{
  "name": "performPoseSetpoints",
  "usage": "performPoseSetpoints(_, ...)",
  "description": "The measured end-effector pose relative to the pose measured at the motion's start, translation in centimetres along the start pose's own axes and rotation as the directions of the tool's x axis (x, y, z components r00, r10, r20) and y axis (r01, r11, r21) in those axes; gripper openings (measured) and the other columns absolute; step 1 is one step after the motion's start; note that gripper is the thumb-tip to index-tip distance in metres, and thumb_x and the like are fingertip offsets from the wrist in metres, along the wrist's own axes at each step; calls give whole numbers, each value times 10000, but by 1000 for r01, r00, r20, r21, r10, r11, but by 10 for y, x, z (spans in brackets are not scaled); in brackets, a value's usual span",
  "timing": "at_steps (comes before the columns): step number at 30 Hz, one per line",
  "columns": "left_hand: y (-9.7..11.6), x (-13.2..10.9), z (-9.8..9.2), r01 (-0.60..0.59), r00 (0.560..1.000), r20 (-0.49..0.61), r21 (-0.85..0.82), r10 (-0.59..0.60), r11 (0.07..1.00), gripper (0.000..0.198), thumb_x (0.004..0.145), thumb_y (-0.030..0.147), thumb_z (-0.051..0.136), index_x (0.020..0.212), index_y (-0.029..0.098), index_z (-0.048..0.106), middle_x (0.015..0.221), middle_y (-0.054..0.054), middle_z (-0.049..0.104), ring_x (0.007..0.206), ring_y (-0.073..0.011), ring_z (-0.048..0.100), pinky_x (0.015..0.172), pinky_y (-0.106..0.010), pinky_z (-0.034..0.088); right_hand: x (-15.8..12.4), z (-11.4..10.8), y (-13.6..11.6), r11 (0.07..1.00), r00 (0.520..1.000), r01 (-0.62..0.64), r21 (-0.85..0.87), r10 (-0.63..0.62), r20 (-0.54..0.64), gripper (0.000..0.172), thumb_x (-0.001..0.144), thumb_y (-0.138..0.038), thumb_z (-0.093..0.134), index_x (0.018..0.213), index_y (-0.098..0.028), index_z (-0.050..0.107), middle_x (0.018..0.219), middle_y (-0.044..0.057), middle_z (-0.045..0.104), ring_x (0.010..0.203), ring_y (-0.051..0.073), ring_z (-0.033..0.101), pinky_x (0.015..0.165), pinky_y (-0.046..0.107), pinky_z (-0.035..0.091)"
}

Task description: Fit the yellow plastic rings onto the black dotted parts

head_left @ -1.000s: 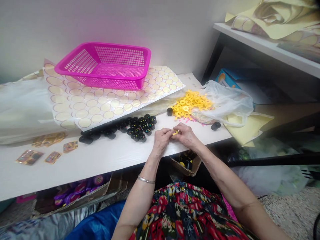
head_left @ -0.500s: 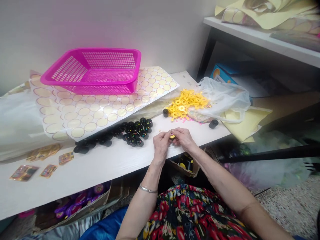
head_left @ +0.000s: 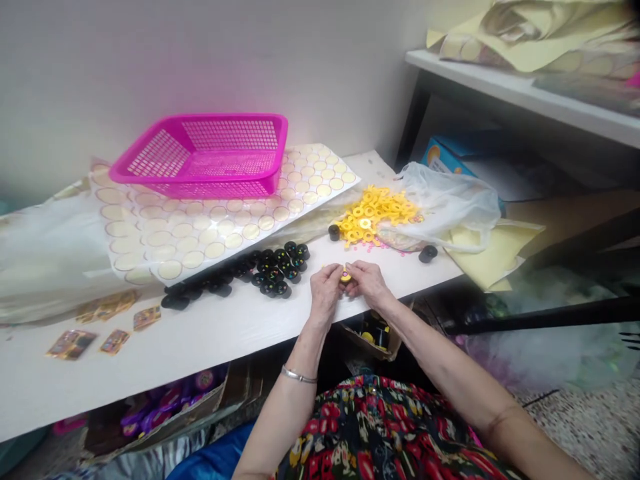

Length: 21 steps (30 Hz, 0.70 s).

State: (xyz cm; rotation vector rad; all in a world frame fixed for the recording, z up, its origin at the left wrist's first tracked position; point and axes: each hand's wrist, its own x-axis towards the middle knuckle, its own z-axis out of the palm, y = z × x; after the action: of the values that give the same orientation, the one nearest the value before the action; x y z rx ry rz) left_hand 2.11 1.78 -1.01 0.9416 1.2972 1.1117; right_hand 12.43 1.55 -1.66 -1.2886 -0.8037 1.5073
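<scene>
Near the front edge of the white table, my left hand point(head_left: 327, 288) and my right hand point(head_left: 367, 283) meet, both closed around a small round yellow piece point(head_left: 345, 277) with a pink centre. Fingers cover most of it, and its underside looks dark. To the left of my hands stands a cluster of black round pieces point(head_left: 275, 270) with coloured dots on top. Beyond my hands lies a heap of yellow ring-shaped pieces point(head_left: 375, 212), with tiny pink bits point(head_left: 371, 248) scattered at its front. Single black pieces sit beside the heap point(head_left: 334, 232) and to the right point(head_left: 428, 253).
A pink basket point(head_left: 200, 179) rests on sheets of round stickers point(head_left: 235, 230) at the back. Printed cards point(head_left: 71, 344) lie at left, a clear plastic bag point(head_left: 450, 193) at right. Below the table are a carton with black and yellow pieces point(head_left: 373, 337) and a box of purple items point(head_left: 165, 403).
The view has shifted slightly, so the table's contents appear a little lower and further right. Both hands keep hold of the yellow piece, and more of its face now shows.
</scene>
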Motion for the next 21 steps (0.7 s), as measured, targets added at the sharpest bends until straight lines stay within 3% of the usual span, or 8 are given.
performPoseSetpoints(5,-3,-9,5,-4,1000,-30,33,5,999,253,718,367,550,708,128,633,468,26,539,397,-77,478,396,-182,365,-3,-6,-2,1000,993,14,-1,-14,114,333,690,-457,612,758,-131,595,462,-24,562,354,63,484,334,146,390)
performPoseSetpoints(10,-8,-14,6,7,995,-103,83,2,997,288,690,409,591,666,124,628,473,14,559,400,-84,483,408,-196,379,0,-17,-12,982,990,124,-141,-113,84,279,678,-418,623,683,-141,593,408,-50,507,314,55,409,299,150,302)
performPoseSetpoints(13,-7,-11,5,24,996,-88,114,-14,993,330,674,444,611,658,115,632,462,0,565,401,-88,490,413,-197,383,2,-21,-17,960,985,165,-228,-147,93,307,687,-429,614,602,-136,585,380,-49,474,313,53,396,307,156,291)
performPoseSetpoints(21,-6,-8,8,2,999,-42,96,2,995,389,696,493,586,718,113,668,473,5,560,412,-78,480,417,-185,375,-3,-12,-15,984,998,51,-169,-45,37,315,686,-454,596,636,-144,573,400,-62,450,319,56,380,300,171,302)
